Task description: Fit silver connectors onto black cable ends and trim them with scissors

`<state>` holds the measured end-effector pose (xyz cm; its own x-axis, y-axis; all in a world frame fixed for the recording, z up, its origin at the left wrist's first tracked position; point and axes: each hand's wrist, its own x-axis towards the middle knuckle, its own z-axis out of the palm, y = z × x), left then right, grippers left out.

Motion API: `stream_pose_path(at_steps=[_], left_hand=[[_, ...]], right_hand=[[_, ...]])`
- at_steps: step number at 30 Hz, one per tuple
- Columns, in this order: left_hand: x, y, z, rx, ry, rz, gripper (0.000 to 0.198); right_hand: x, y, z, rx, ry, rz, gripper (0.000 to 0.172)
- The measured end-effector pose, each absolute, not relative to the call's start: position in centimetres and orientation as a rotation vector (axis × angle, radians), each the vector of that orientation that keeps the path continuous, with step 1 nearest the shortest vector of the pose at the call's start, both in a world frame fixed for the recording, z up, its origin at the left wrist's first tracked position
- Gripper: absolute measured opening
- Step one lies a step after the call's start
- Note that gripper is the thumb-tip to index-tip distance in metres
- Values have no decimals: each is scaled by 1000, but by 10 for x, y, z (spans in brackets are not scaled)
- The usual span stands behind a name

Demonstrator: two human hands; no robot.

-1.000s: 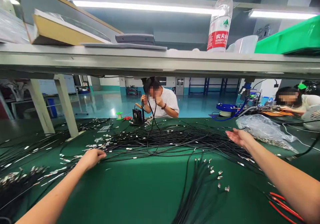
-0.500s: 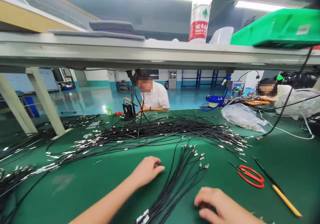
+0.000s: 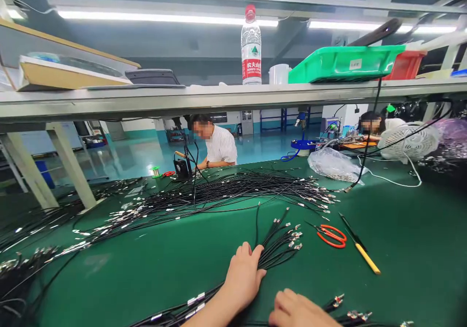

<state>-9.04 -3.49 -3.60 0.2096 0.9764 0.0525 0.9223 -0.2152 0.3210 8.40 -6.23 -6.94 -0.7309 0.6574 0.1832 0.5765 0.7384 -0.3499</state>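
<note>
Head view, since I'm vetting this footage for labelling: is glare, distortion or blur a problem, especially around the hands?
In the head view, the ceiling light strips glare white, the wide lens makes the bench legs splay, and the left hand and right hand look sharp, though the lower frame edge cuts off the right.

A bundle of thin black cables [image 3: 272, 254] lies loosely fanned on the green work mat, running from the lower edge of the view up and to the right. Its upper ends finish in small silver metal terminals [image 3: 294, 237], splayed in a loose cluster. Lower down, pale metal sleeves [image 3: 193, 302] sit on some of the cables. The left hand [image 3: 242, 276] lies palm down across the bundle, fingers spread and touching the cables. The right hand [image 3: 297, 310] sits just beside it at the bottom edge, fingers curled and partly cut off by the frame, near further terminated cable ends [image 3: 350, 313].
</note>
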Motion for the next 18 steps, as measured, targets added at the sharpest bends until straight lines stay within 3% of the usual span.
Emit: stream_pose_path(at_steps=[5, 10, 18], left_hand=[[-94, -15, -38, 2036, 1798, 470, 49], [-82, 41, -39, 1824, 1923, 536, 43], [-52, 89, -30, 1808, 1892, 653, 22]], right_hand=[[116, 2, -21, -1229, -2114, 560, 19], [130, 33, -45, -1362, -1912, 488, 30], [142, 29, -48, -1313, -1758, 524, 26]])
